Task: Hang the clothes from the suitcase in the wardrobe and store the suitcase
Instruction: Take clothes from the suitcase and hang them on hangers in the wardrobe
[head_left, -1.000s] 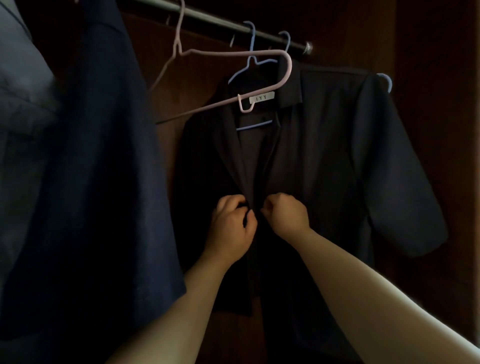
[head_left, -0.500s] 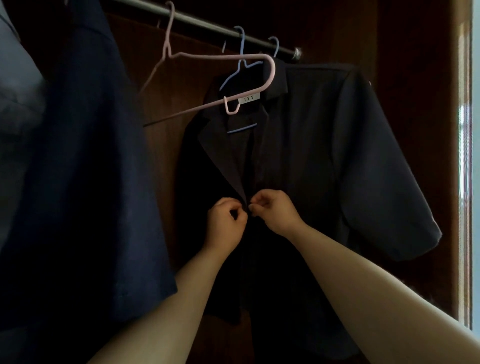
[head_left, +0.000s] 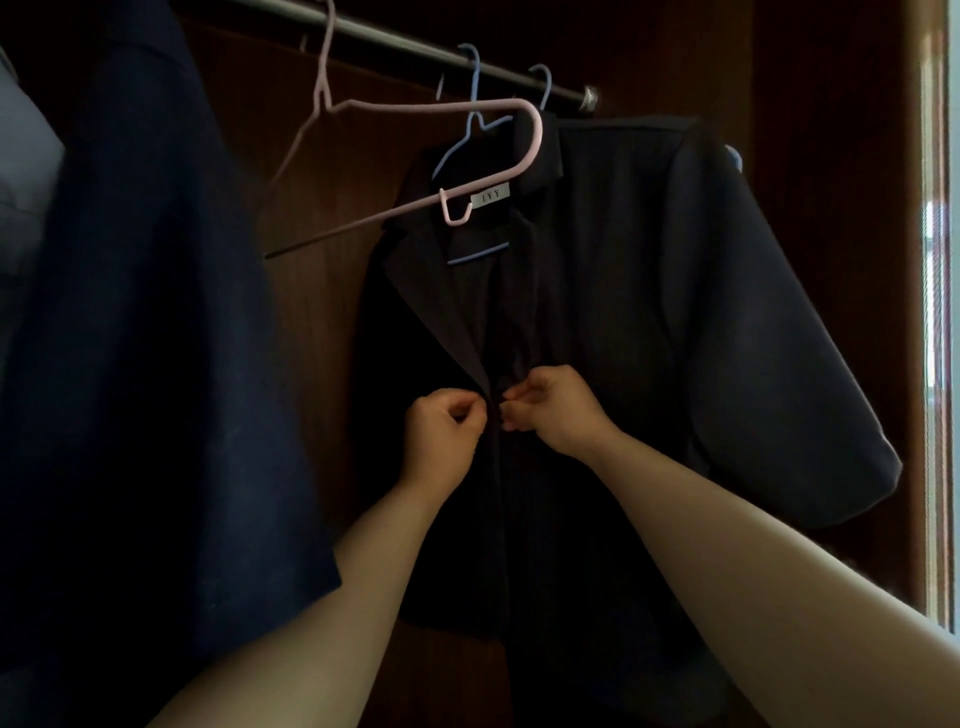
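Observation:
A dark short-sleeved jacket (head_left: 639, 312) with a white neck label hangs on a blue hanger (head_left: 470, 140) from the metal wardrobe rail (head_left: 415, 44). My left hand (head_left: 441, 431) pinches the left front edge of the jacket just below the lapel. My right hand (head_left: 556, 410) pinches the right front edge, and the two hands almost touch at the jacket's opening. What sits between the fingertips is too dark to make out. The suitcase is out of view.
An empty pink hanger (head_left: 395, 156) hangs on the rail to the left of the jacket, tilted across its collar. A navy garment (head_left: 145, 364) hangs at the left, with a grey one (head_left: 23, 171) behind it. The wardrobe's brown side wall (head_left: 831, 156) stands at the right.
My hands have loosened from tight fists into a fingertip pinch at the jacket's front and sit slightly higher on it. The view has shifted a little to the right.

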